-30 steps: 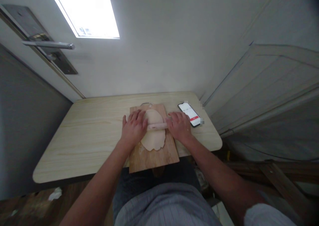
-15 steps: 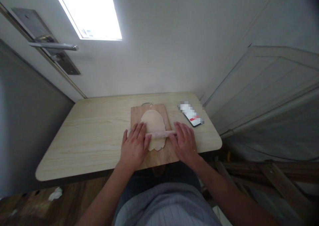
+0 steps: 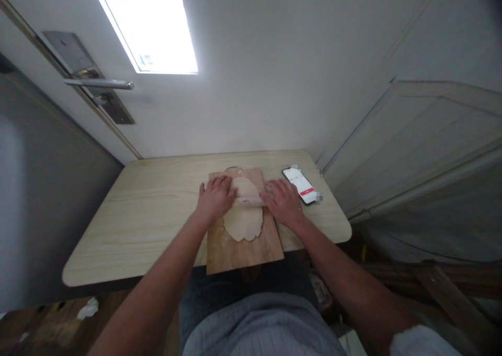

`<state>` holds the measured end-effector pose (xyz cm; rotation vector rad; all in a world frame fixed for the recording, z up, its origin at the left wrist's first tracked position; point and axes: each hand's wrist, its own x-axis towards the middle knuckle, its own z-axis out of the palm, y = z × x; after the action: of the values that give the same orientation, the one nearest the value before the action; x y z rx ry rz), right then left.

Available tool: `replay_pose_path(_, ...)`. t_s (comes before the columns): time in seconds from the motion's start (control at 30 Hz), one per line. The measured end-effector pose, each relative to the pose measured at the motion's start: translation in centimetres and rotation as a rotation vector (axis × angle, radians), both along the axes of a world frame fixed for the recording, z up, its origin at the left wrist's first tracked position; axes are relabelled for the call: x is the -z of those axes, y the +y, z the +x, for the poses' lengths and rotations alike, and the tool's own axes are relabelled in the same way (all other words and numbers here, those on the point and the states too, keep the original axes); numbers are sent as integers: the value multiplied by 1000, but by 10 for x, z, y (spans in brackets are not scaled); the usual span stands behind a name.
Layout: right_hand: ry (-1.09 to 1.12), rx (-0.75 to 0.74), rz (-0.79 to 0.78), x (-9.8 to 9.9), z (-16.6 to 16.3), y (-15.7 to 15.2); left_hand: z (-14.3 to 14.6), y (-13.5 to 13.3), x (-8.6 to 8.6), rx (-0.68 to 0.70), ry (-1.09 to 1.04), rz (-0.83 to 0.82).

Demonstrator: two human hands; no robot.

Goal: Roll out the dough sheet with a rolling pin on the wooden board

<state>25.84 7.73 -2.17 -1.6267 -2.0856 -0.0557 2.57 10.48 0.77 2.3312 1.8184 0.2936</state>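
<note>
A pale, flat sheet of dough [image 3: 243, 224] with a ragged near edge lies on a wooden cutting board [image 3: 241, 256]. Across the dough's far half runs a floury rolling pin [image 3: 248, 202]. My left hand [image 3: 216, 196] is over the pin's left end, fingers pointing forward and thumb towards the middle. On the right end, my right hand [image 3: 283, 201] holds the pin in the same way, beyond the board's right edge. Both hands cover the pin's ends, so only its middle shows.
A phone [image 3: 300, 182] with a lit screen lies on the light wood table [image 3: 145, 209], close to my right hand. The board's metal handle [image 3: 234, 168] points to the back. Behind the table stands a white door with a lever handle [image 3: 100, 84].
Both hands and the rolling pin have moved forward over the dough, from its near part to its far half. More dough shows on the near side of the pin. The view has shifted slightly.
</note>
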Motion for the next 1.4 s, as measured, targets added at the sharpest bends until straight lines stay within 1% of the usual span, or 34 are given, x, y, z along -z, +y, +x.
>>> replay_pose_path(0.07,30,-76,-14,1,4,-2,1,17,-4,-7,-14,-53)
replay_pose_path(0.17,50,-165,-28,5,11,-14,5,36,-9,-11,-88,-101)
replay_pose_path(0.27,97,-181,-10,11,17,-31,11,51,-9,-46,-140,-140)
replay_pose_path(0.4,162,-150,34,19,30,-52,14,66,-9,-90,-177,-196)
replay_pose_path(0.5,217,-123,39,26,43,-66,14,71,-7,-94,-211,-236)
replay_pose_path(0.6,337,-19,65,30,50,-74,14,67,-7,-80,-266,-224)
replay_pose_path(0.73,465,116,111,31,47,-76,14,50,-13,-39,-363,-177)
replay_pose_path(0.83,511,141,127,31,41,-73,9,37,-26,-13,-491,-187)
replay_pose_path(0.9,520,146,134,33,39,-72,4,33,-41,-31,-723,-234)
replay_pose_path(0.97,508,145,136,35,38,-72,1,33,-60,-52,-893,-243)
replay_pose_path(1.03,493,142,134,37,38,-72,0,35,-81,-64,-996,-168)
replay_pose_path(1.1,486,142,136,39,39,-73,1,35,-98,-39,-1002,-46)
replay_pose_path(1.17,486,151,144,40,40,-74,4,28,-104,3,-979,49)
replay_pose_path(1.2,486,155,149,40,40,-74,6,21,-101,33,-953,89)
replay_pose_path(1.23,488,159,154,40,40,-74,7,10,-95,64,-909,140)
replay_pose_path(1.27,491,163,160,41,40,-75,8,-3,-85,83,-842,204)
replay_pose_path(1.3,496,166,166,41,39,-75,9,-18,-72,110,-744,239)
replay_pose_path(1.37,509,165,176,41,39,-75,10,-50,-40,193,-573,215)
replay_pose_path(1.4,514,165,181,41,39,-75,10,-66,-24,240,-525,201)
